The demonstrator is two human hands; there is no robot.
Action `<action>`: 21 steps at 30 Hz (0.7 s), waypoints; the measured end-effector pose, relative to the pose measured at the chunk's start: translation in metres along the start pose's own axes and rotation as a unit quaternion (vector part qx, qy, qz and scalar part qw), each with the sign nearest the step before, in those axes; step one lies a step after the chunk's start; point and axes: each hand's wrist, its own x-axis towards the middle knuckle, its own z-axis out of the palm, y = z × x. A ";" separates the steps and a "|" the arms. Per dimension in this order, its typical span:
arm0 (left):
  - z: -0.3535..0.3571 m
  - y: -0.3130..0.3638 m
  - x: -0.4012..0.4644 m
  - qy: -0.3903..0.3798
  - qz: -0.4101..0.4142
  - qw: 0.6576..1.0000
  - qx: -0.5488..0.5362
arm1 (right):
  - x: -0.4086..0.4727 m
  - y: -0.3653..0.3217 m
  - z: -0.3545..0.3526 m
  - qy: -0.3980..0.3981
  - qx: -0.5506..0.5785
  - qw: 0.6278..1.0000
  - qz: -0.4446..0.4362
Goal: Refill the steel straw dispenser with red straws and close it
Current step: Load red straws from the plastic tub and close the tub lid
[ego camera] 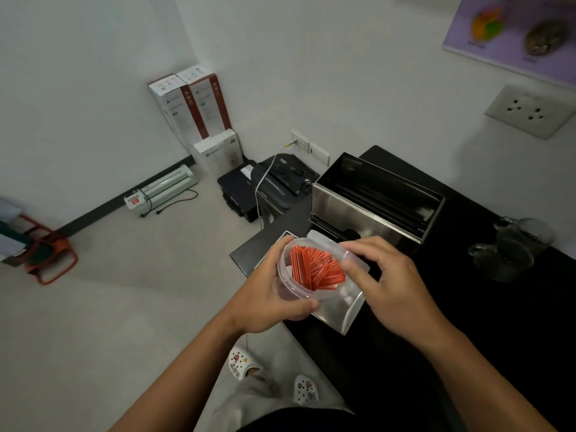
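Observation:
My left hand (274, 294) grips a clear plastic tub (288, 288) from its left side, held above the table's near-left corner. Red straws (316, 269) stand bunched inside it. My right hand (383, 275) hovers at the tub's right rim, fingers spread, thumb near the straws, holding nothing that I can see. The steel straw dispenser (352, 202) stands behind on the black table with its top open and dark inside. Its steel lid (350, 310) lies on the table under the tub, partly hidden by my hands.
The black table (467, 307) runs along the right. Clear glass mugs (511, 247) stand at its right side. On the floor to the left are a shredder and printer (265, 188), boxes (199, 120), a laminator (165, 188) and an orange stool (50, 254).

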 end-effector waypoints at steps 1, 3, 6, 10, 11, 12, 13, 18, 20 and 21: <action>0.000 0.001 0.001 0.011 0.001 1.000 -0.005 | 0.000 -0.001 0.003 -0.007 0.006 1.000 -0.012; 0.000 0.004 0.002 0.029 -0.003 0.999 -0.019 | 0.001 -0.004 0.009 -0.020 0.022 0.999 -0.027; -0.002 0.009 0.004 0.034 -0.008 0.999 -0.035 | 0.000 -0.005 0.014 -0.024 0.040 0.998 -0.047; -0.006 0.011 0.006 0.026 -0.010 0.998 -0.059 | -0.001 -0.005 0.017 -0.018 0.032 0.997 -0.073; -0.007 0.011 0.006 0.025 -0.007 0.998 -0.063 | -0.001 -0.005 0.018 -0.016 0.032 0.996 -0.078; -0.008 0.012 0.006 0.024 -0.005 0.997 -0.067 | -0.001 -0.007 0.020 -0.014 0.033 0.996 -0.083; -0.008 0.013 0.006 0.023 -0.004 0.997 -0.072 | -0.001 -0.008 0.021 -0.011 0.033 0.995 -0.090; -0.010 0.020 0.006 0.025 -0.004 0.994 -0.104 | 0.000 -0.015 0.028 0.001 0.031 0.991 -0.133; -0.011 0.021 0.006 0.037 -0.005 0.993 -0.115 | 0.002 -0.017 0.031 0.004 0.021 0.990 -0.142; -0.012 0.021 0.006 0.042 -0.006 0.992 -0.115 | 0.002 -0.017 0.033 0.004 0.021 0.989 -0.145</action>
